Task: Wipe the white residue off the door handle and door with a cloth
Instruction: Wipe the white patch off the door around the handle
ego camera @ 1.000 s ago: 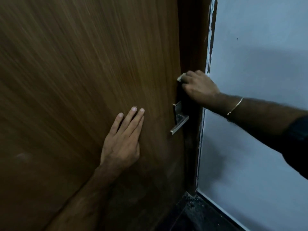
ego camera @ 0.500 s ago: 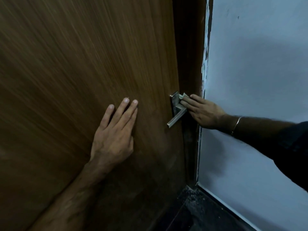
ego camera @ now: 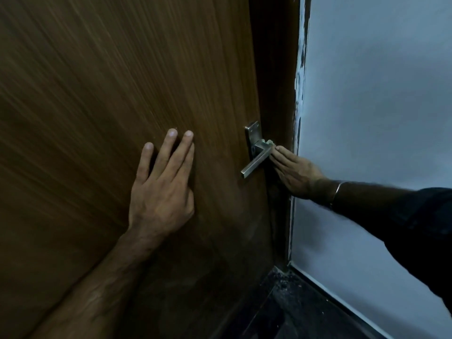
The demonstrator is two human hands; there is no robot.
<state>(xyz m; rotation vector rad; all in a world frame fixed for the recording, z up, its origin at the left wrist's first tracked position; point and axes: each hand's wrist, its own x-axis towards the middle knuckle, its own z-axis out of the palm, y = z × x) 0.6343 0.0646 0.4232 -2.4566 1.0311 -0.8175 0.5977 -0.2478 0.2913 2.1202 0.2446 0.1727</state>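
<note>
A brown wooden door (ego camera: 97,106) fills the left of the view. Its metal lever handle (ego camera: 255,161) sticks out near the door's right edge, below a small back plate. My left hand (ego camera: 162,187) lies flat on the door, fingers spread, holding nothing. My right hand (ego camera: 294,171) reaches in from the right and presses a small pale cloth (ego camera: 268,142) against the top of the handle, near its pivot. Most of the cloth is hidden under my fingers.
A dark door frame (ego camera: 276,81) runs beside the door, with chipped white paint along its right edge (ego camera: 300,77). A pale blue-grey wall (ego camera: 379,106) stands to the right. Dark floor with specks of debris (ego camera: 283,287) lies below.
My right hand came down from the door edge above the handle to the handle itself, with the cloth. My left hand stayed flat on the door.
</note>
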